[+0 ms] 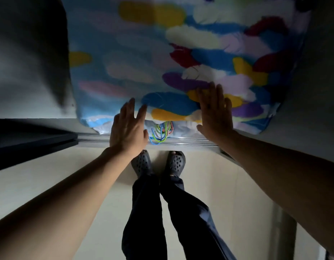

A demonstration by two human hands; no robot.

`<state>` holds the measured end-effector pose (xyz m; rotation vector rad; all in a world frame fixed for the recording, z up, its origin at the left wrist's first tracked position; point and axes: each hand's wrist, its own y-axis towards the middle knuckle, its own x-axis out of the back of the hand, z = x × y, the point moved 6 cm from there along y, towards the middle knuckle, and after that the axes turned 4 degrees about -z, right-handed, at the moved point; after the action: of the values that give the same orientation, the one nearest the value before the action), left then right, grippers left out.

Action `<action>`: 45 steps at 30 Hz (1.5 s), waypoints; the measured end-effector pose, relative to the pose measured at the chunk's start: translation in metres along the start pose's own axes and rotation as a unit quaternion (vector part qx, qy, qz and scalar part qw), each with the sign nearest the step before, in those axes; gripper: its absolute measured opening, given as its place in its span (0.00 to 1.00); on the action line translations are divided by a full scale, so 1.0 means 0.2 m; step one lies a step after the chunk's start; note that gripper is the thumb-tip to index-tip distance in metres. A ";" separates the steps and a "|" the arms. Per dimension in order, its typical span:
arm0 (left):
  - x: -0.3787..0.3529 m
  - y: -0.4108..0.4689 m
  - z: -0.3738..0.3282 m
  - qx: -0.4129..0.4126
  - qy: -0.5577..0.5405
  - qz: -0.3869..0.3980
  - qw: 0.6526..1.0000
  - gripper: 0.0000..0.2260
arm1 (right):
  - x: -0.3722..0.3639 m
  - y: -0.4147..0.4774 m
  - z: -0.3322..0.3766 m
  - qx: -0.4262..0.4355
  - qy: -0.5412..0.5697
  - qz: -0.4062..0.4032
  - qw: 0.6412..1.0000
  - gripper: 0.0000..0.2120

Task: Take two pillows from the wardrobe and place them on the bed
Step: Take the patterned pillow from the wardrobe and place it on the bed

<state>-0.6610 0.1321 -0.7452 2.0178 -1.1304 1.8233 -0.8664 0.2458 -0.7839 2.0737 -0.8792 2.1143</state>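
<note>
A large pillow (162, 53) with a blue cover and many-coloured feather shapes fills the wardrobe opening in front of me. It rests above the wardrobe's lower sliding track (190, 142). My left hand (127, 126) is stretched flat, fingers apart, at the pillow's lower edge. My right hand (215, 113) lies flat with spread fingers against the pillow's lower right part. Neither hand grips anything. I cannot make out a second pillow.
A bunch of coloured plastic hangers (161, 132) lies under the pillow at the track. A dark sliding door (31, 143) stands at the left. The wardrobe's pale side walls frame the pillow. My feet in dark clogs (158, 163) stand on a light floor.
</note>
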 end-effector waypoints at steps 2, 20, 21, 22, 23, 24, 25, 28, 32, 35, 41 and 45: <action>-0.10 0.06 -0.02 -0.006 0.001 -0.002 1.000 0.36 | -0.08 0.01 -0.01 -0.017 -0.018 -0.025 0.999 0.55; 0.68 0.31 -0.28 -0.025 0.070 -0.057 0.996 0.41 | 1.13 0.08 -0.19 0.052 0.141 -0.213 0.965 0.16; 0.78 0.32 -0.31 -0.022 0.068 -0.085 0.994 0.37 | 1.24 0.07 -0.20 0.052 0.145 -0.229 0.961 0.17; 0.88 0.33 -0.32 -0.021 0.064 -0.112 0.991 0.33 | 1.33 0.06 -0.20 0.052 0.141 -0.245 0.958 0.17; 0.97 0.33 -0.34 -0.024 0.058 -0.134 0.989 0.29 | 1.42 0.04 -0.20 0.057 0.131 -0.260 0.955 0.17; 1.06 0.31 -0.35 -0.032 0.052 -0.148 0.987 0.25 | 1.50 0.01 -0.20 0.061 0.120 -0.267 0.954 0.17; 1.15 0.28 -0.37 -0.044 0.050 -0.157 0.985 0.21 | 1.56 -0.03 -0.19 0.065 0.115 -0.267 0.955 0.17; 1.34 0.13 -0.38 -0.080 0.065 -0.159 0.982 0.15 | 1.72 -0.19 -0.17 0.068 0.116 -0.268 0.954 0.15; 1.50 -0.12 -0.37 -0.104 0.078 -0.122 0.984 0.13 | 1.85 -0.42 -0.09 0.076 0.071 -0.256 0.961 0.10; 1.55 -0.34 -0.38 -0.130 0.103 -0.104 0.981 0.14 | 1.84 -0.58 -0.03 0.080 0.079 -0.218 0.970 0.10; 1.55 -0.79 -0.37 -0.186 0.163 -0.115 0.962 0.20 | 1.77 -1.04 0.12 0.066 0.095 -0.195 0.974 0.11; 1.52 -1.13 -0.30 -0.248 0.177 -0.110 0.946 0.19 | 1.69 -1.41 0.29 0.034 0.099 -0.179 0.978 0.13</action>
<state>-0.5777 0.2026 -0.3776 1.4036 -1.0677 1.5137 -0.7297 0.3397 -0.3716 1.8374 -0.3782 2.1236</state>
